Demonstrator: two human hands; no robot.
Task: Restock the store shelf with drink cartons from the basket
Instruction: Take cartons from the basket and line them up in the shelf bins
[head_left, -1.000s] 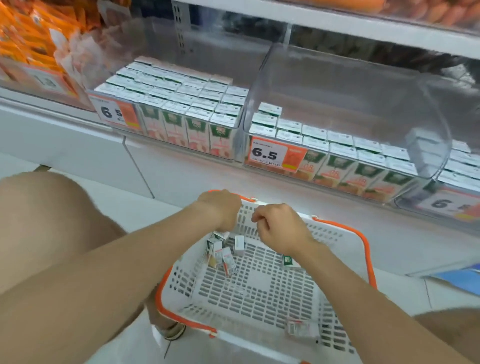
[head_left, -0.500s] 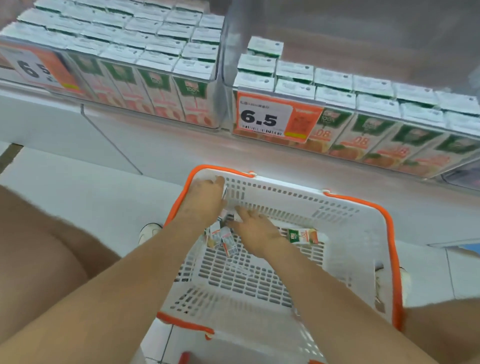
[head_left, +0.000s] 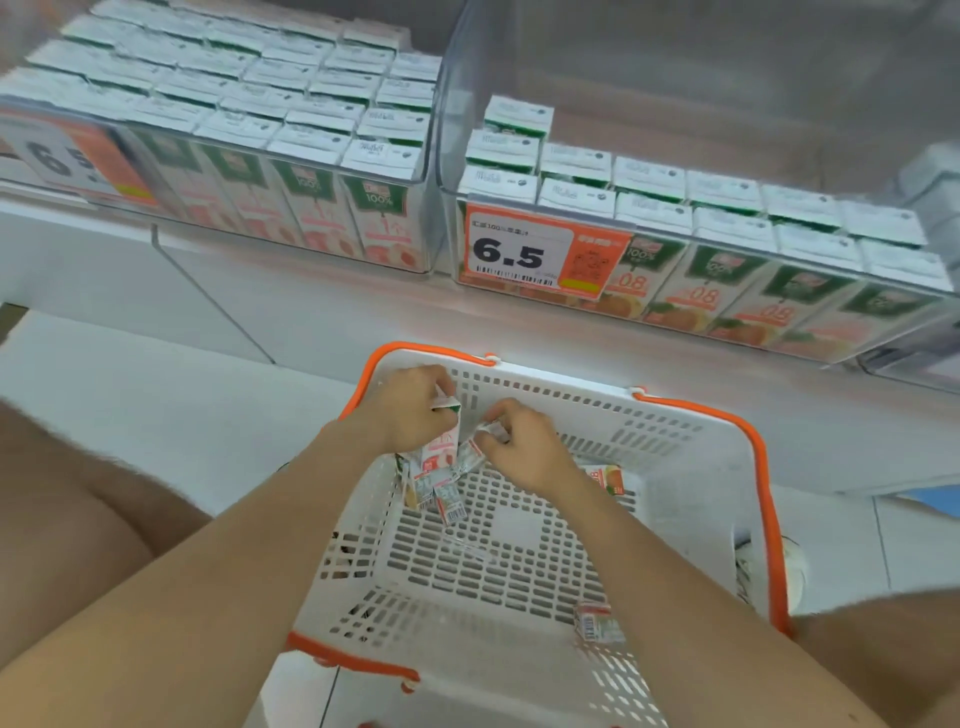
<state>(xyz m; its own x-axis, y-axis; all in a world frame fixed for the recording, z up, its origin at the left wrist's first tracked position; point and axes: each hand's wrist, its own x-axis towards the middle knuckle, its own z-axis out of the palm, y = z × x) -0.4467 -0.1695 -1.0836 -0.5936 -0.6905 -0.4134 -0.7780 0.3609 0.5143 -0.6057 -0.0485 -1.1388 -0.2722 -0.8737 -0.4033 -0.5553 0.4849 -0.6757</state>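
Left hand (head_left: 410, 410) is curled round the upper end of an upright peach carton (head_left: 441, 441), thumb and fingers closed on it, at the far left corner of the basket. Right hand (head_left: 527, 454) is just beside it, its fingers bent and pinching the end of a second carton (head_left: 474, 453), which lies tilted and is largely hidden under the knuckles.

Across the top runs the white store shelf (head_left: 311, 312), carrying two clear bins side by side. The left bin (head_left: 432, 156) is packed with rows of peach drink cartons (head_left: 311, 130) standing upright. In the right bin (head_left: 675, 78), orange drink cartons (head_left: 727, 228) stand in two rows along the front, with a third carton behind them at the left end.

Below the shelf, on the pale tiled floor (head_left: 156, 389), stands the white slotted basket (head_left: 571, 410) with its orange rim, set between the person's bare knees.

Inside the basket, a small cluster of cartons (head_left: 436, 491) lies on the bottom just under the two hands. One more carton (head_left: 605, 478) lies beside the right wrist, and another (head_left: 597, 623) lies near the right forearm, well apart from the rest.

An orange price tag (head_left: 540, 249) reading 6.5 is clipped to the front of the right bin; a blurred tag (head_left: 78, 161) hangs on the left bin.
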